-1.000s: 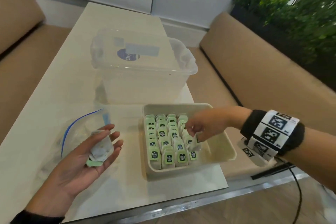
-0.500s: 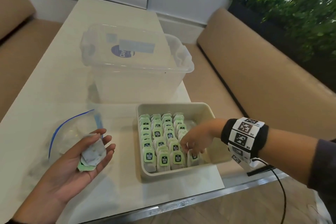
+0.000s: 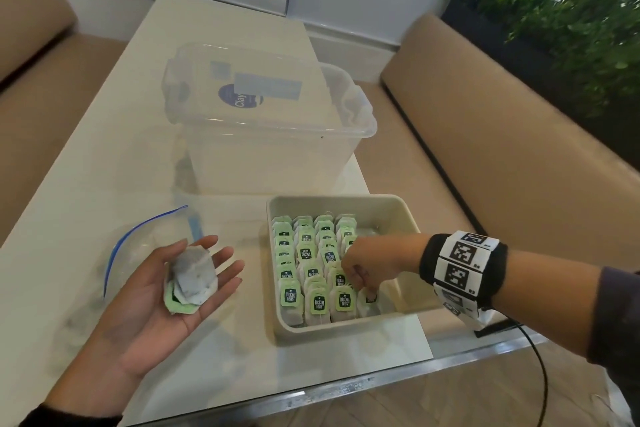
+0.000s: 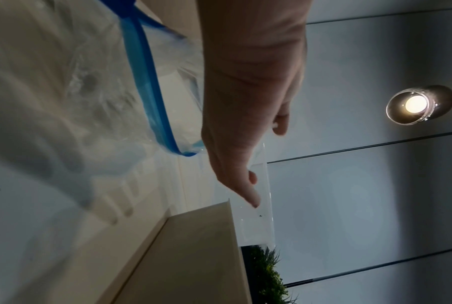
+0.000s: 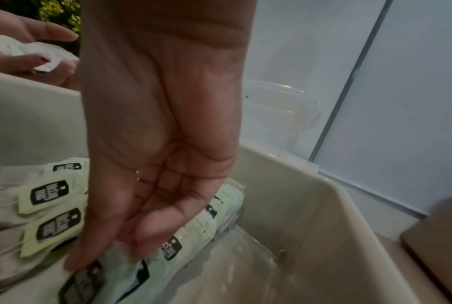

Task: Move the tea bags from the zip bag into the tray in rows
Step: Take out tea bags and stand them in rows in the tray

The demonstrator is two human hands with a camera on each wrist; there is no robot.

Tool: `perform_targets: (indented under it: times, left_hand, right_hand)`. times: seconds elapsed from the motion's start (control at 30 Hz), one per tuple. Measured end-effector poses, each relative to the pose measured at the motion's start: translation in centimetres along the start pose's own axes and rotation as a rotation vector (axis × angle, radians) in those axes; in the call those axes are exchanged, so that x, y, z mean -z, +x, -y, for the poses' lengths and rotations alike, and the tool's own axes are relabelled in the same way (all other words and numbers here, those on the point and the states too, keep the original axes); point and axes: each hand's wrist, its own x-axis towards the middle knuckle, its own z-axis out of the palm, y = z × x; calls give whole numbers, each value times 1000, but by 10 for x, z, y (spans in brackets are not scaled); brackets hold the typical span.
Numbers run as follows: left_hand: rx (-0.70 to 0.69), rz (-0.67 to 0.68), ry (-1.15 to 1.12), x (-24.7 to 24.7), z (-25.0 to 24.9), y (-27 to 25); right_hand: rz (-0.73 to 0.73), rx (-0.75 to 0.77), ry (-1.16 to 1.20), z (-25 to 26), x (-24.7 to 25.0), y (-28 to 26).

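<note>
Right hand lowered, seemingly pressing tea bag.

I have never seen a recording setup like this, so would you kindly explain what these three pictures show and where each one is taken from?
There is no machine: a person works bare-handed, wearing three cameras. The big picture comes from the head; the other two look along each wrist.

On the pale table stand a beige plastic tray with rows of green-tagged tea bags, a clear lidded storage box behind it, and a clear zip bag with a blue seal.

The left hand, palm up and open, carries a small pile of tea bags. The right hand, with a black-and-white marker band on its wrist, tucks one tea bag into the nearest row; the right wrist view shows this close up.
</note>
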Motion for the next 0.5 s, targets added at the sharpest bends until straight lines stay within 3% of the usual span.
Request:
perform_targets:
  times: [0.1, 0.2, 0.33, 0.4, 0.5]
  left_hand:
    - [37, 40, -41, -5, -3, -3]
    - [56, 84, -42, -13, -7, -4]
    - [94, 182, -39, -31, -4, 0]
    - [123, 214, -43, -38, -2, 0]
    - [140, 178, -47, -44, 2, -2]
  right_hand:
    - [-63, -33, 13, 0, 14, -10]
    - [-301, -7, 4, 15, 47, -32]
    - [-694, 326, 204, 65, 82, -60]
    - [-765, 450, 223, 90, 87, -63]
    - [-767, 495, 136, 109, 83, -56]
